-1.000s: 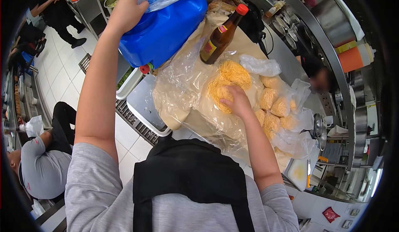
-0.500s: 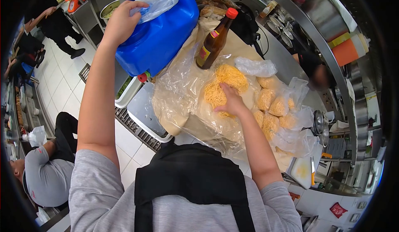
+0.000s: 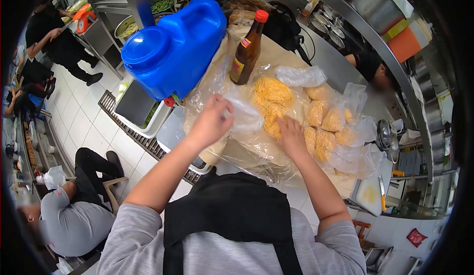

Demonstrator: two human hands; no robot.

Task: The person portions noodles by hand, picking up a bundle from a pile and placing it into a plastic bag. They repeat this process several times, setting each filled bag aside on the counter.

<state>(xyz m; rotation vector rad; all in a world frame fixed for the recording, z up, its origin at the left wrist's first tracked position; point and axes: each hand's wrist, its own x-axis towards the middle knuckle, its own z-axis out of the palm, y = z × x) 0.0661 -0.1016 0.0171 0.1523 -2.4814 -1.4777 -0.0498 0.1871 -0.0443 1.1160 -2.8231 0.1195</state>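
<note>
A loose heap of yellow noodles [image 3: 273, 97] lies on clear plastic sheeting in front of me. My right hand [image 3: 292, 136] rests at the heap's lower right edge, its fingers touching the noodles. To the left of the heap, my left hand [image 3: 213, 122] is closed on a clear plastic bag [image 3: 244, 114], blurred by motion. An amber bottle with a red cap [image 3: 248, 48] stands just behind the noodles. Several bagged noodle portions [image 3: 325, 144] lie to the right, close to my right hand. A crumpled pack of clear bags [image 3: 301, 76] sits above them.
A large blue water container [image 3: 180, 53] stands at the back left. Below it are a white tub [image 3: 158, 119] and a floor grate [image 3: 111, 105]. On the right, a cutting board [image 3: 368, 196] holds a knife. One person [image 3: 79, 216] sits at lower left; others stand behind.
My left hand has come down from the top of the blue container, bringing the plastic bag beside the noodles. My right hand has shifted slightly right and down along the heap.
</note>
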